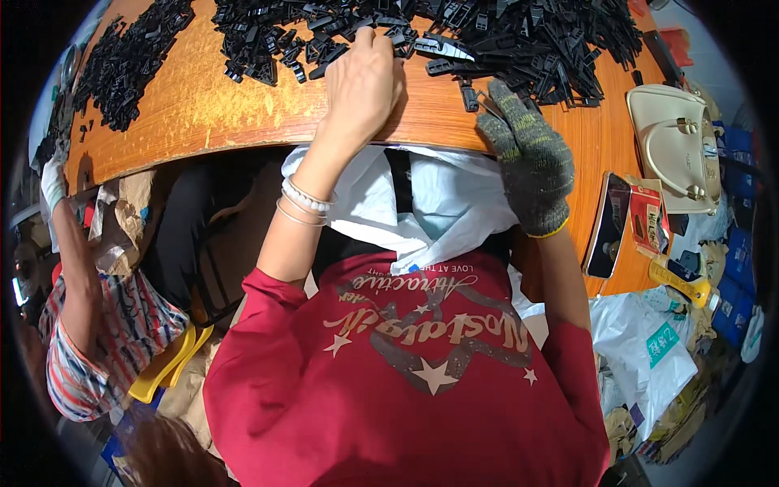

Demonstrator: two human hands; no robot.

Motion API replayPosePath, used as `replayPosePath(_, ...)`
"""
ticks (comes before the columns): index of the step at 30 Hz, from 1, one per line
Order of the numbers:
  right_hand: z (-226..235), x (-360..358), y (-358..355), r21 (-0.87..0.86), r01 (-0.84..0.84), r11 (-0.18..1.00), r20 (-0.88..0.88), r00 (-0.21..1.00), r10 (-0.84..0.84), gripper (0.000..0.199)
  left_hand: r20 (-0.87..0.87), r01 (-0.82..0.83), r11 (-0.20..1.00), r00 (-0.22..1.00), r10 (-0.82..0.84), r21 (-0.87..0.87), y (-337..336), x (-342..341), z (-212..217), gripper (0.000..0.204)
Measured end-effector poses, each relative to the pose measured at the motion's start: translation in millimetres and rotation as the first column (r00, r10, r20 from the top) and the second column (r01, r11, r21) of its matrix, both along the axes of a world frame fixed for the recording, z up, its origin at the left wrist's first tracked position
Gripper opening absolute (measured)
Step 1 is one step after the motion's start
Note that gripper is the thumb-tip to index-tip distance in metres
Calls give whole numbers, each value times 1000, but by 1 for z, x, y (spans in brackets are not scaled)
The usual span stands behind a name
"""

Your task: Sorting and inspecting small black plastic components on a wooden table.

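My left hand (363,85), bare and with bracelets at the wrist, is closed at the near edge of a big heap of small black plastic parts (527,49). Its fingertips are hidden behind the knuckles, so what they pinch does not show. My right hand (531,158) wears a dark grey knitted glove with a yellow cuff edge. Its thumb and fingers close around something thin and dark that I cannot make out. Just past those fingertips lies a small black plastic part (469,96) on the wooden table (438,122).
Another pile of black parts (134,61) lies at the far left, near a co-worker's gloved hand (53,183). On the right are a phone (608,226), a red packet (647,215), a cream handbag (669,146) and a yellow-handled tool (680,280). White cloth (454,191) covers my lap.
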State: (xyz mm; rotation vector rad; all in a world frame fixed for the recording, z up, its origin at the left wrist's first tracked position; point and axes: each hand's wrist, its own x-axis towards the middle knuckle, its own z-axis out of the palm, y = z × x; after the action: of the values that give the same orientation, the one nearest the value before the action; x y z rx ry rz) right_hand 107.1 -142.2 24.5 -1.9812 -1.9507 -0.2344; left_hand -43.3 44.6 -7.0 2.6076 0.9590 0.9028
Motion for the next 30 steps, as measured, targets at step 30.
replayPosePath(30,-9,-1,-5,-16,93,995,-486,869,-90,21,162,446,872,893,-419,-203,-21,2,10,17)
